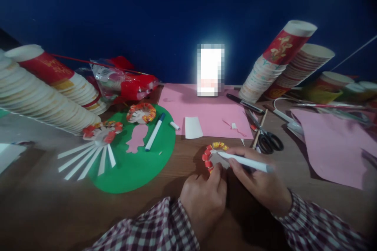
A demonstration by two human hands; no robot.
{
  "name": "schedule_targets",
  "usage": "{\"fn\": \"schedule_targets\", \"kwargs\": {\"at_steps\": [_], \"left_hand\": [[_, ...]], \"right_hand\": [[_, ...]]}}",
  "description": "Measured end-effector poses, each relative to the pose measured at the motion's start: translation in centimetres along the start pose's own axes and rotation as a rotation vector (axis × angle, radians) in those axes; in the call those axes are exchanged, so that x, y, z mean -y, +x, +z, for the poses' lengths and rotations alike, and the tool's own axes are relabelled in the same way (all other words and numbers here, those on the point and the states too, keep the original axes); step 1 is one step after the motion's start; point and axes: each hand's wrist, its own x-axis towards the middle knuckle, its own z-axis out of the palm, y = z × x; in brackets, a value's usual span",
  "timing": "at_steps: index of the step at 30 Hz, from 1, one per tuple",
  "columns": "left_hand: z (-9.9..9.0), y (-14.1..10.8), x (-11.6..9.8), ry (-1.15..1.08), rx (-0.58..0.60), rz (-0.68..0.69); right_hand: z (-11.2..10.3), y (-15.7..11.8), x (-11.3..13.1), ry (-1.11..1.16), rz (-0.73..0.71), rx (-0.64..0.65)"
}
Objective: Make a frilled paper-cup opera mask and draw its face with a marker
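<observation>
On the brown table in front of me lies a round paper-cup craft [208,157] with a rim of curled red and yellow strips. My left hand [204,194] presses its fingers onto the near side of this craft and holds it down. A white marker pen [249,160] is gripped in my right hand [259,184], with its tip touching the pale inside of the craft. Part of the craft's right side is hidden behind my right fingers. A pen cap [174,126] lies farther off, near a white paper piece [193,127].
To the left, a green paper sheet [132,180] bears a pink cutout [138,138], another marker [154,132] and a curled cup craft [141,113]. A cup cut into strips [100,137] overlaps it. Scissors [266,139], stacked paper cups [278,57], pink paper [332,149] and a glowing phone-like screen [210,70] stand around.
</observation>
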Motion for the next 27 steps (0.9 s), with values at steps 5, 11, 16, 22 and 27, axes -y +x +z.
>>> {"fn": "schedule_targets", "kwargs": {"at_steps": [5,11,16,22,27], "left_hand": [[0.03,-0.04,0.06,0.004,0.017,-0.003],[0.27,-0.20,-0.04,0.001,-0.022,-0.005],[0.26,-0.08,-0.10,-0.008,-0.012,-0.010],[0.46,-0.04,-0.07,-0.014,-0.019,-0.023],[0.29,-0.03,-0.12,-0.011,0.008,-0.029]], "right_hand": [[0.08,-0.13,-0.08,0.001,0.019,-0.015],[0.28,-0.08,-0.16,0.042,0.024,0.025],[0.29,-0.09,-0.12,0.062,0.028,0.066],[0.31,-0.07,-0.18,0.054,0.025,0.075],[0.24,0.05,-0.08,0.041,0.017,0.081]]}}
